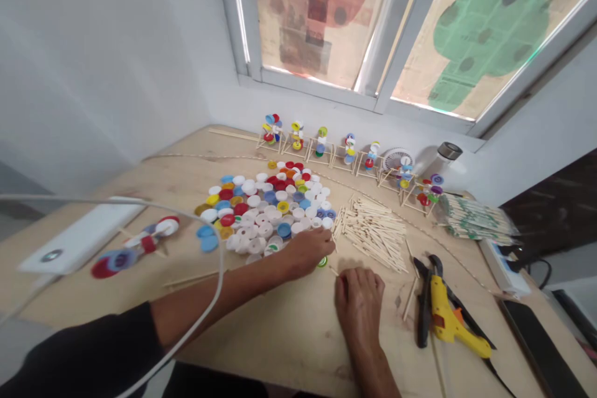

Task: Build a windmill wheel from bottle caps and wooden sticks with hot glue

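My left hand (pixel 308 255) reaches across to the right edge of a spread of plastic bottle caps (pixel 254 217), close to a heap of short wooden sticks (pixel 373 230). Its fingers are bent together, and what they hold, if anything, is hidden. Partly under that hand, a green cap (pixel 323 261) shows on the table. My right hand (pixel 361 298) rests on the tabletop, fingers curled. A small wooden stick (pixel 333 271) pokes out from its left side, seemingly gripped there. The caps are white, red, blue, yellow and orange.
Several cap-and-stick wheels on stands (pixel 321 143) line the wall. Another cap wheel (pixel 135 245) lies left, near a white power strip (pixel 84 233). A yellow glue gun (pixel 450 317), pliers (pixel 423 305), phone (pixel 541 348), bagged sticks (pixel 476 217) and flask (pixel 441 161) are right. A white cable (pixel 220 261) crosses the view.
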Demonstrator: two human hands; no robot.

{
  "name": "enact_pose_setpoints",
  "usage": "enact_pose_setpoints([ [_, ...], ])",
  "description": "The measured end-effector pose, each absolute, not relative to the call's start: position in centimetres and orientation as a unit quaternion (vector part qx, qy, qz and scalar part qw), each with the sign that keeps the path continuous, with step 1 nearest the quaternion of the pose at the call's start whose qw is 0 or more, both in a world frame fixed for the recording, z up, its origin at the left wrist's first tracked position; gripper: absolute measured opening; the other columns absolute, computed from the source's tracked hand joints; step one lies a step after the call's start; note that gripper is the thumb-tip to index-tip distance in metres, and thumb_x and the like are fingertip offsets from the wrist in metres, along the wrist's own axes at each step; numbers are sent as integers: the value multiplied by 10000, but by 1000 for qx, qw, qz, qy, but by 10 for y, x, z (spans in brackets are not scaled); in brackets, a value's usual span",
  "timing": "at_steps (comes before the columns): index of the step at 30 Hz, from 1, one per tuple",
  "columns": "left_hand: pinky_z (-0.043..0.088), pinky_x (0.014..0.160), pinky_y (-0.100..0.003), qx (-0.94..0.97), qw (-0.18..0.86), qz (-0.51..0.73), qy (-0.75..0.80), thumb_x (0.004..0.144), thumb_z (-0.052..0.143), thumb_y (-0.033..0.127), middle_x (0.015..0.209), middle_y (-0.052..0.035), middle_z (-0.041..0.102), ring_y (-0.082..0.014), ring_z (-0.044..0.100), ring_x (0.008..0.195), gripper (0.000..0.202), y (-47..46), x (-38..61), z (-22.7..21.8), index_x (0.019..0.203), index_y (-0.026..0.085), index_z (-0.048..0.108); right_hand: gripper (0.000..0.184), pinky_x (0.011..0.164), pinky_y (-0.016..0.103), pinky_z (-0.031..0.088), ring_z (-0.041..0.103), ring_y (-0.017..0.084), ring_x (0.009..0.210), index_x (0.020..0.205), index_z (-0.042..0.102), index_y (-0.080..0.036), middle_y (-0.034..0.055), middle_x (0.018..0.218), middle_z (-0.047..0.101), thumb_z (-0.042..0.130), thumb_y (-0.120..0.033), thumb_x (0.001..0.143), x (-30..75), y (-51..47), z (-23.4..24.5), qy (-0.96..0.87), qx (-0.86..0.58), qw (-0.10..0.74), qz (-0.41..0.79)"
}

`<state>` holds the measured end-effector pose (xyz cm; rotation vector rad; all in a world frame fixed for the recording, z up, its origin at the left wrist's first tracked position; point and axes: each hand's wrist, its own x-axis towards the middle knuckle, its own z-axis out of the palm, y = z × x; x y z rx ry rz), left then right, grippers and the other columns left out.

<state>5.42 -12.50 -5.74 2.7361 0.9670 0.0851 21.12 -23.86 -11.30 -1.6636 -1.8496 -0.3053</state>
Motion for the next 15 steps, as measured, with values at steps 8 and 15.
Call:
enact_pose_setpoints([
  [8,483,910,-359,939,113,94,311,897,540,95,1156,-66,687,-225,599,1087,212,-117,45,-60,959,235,688,227,830,388,331,531,238,778,794,552,-224,36,734,603,459,-148,987,208,-239,-112,-692,-637,318,-115],
  [15,491,1017,-419,872,113,150,452,923,592,250,1188,-67,693,-246,614,1161,198,-31,0,-35,1088,239,701,211,827,386,337,530,230,752,802,547,-236,17,719,591,473,-125,965,208,-238,-114,-695,-631,324,-118],
])
